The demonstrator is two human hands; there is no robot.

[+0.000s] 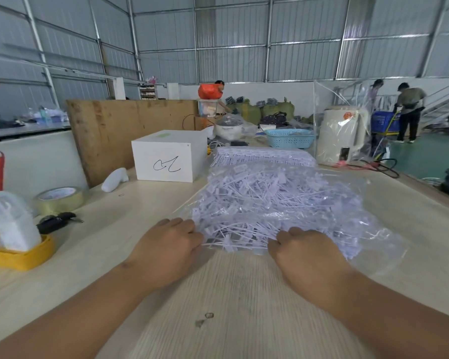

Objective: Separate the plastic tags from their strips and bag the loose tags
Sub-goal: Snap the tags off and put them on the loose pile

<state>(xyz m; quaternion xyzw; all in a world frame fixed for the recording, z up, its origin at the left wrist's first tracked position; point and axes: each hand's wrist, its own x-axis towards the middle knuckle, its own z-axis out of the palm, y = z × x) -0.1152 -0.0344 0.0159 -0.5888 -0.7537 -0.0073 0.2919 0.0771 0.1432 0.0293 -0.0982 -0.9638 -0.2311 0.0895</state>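
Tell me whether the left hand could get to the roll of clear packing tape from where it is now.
Probably yes. The left hand rests at the near edge of the clear bag of white plastic tags, and bare tabletop lies between it and the roll of clear packing tape. Only the black keys sit nearby, off the direct path.

A person's left hand (166,244) and right hand (309,252) grip the near edge of a clear bag (283,211) stuffed with loose white tags on a pale worktop (218,307); stacked tag strips (262,156) lie beyond, a white box (166,159) left.
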